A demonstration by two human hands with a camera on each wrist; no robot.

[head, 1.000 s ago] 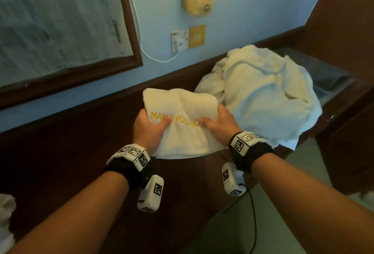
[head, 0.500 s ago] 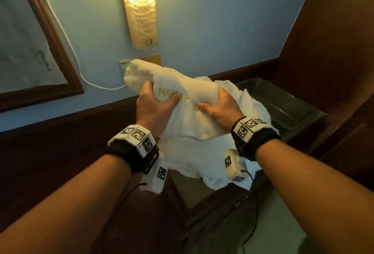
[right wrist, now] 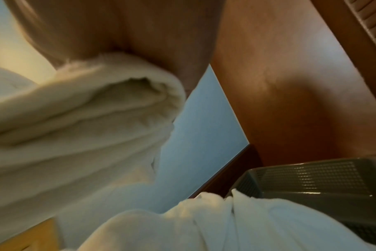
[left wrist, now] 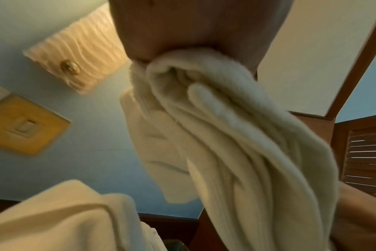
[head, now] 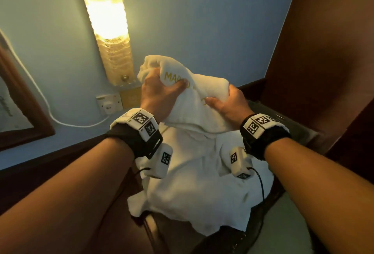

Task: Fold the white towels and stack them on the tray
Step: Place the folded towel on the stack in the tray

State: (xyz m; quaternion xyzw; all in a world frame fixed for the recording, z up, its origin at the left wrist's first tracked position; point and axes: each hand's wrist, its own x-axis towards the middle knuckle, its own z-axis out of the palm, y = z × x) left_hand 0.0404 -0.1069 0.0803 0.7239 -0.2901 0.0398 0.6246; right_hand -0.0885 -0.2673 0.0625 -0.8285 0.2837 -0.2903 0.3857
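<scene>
On the left wall hang a framed picture [head: 18, 100] and a lit wall lamp [head: 106, 23] above a socket [head: 109, 103]. The left hand [head: 156, 91] clutches one end of the folded white towel [head: 194, 100] with gold lettering, and the right hand [head: 228, 105] grips its other end, holding it in the air above a loose heap of white towels [head: 198, 189] on the dark table [head: 60, 172]. To the right, beside that heap, sits the dark tray [right wrist: 324, 180], against a wooden panel [head: 323, 51].
</scene>
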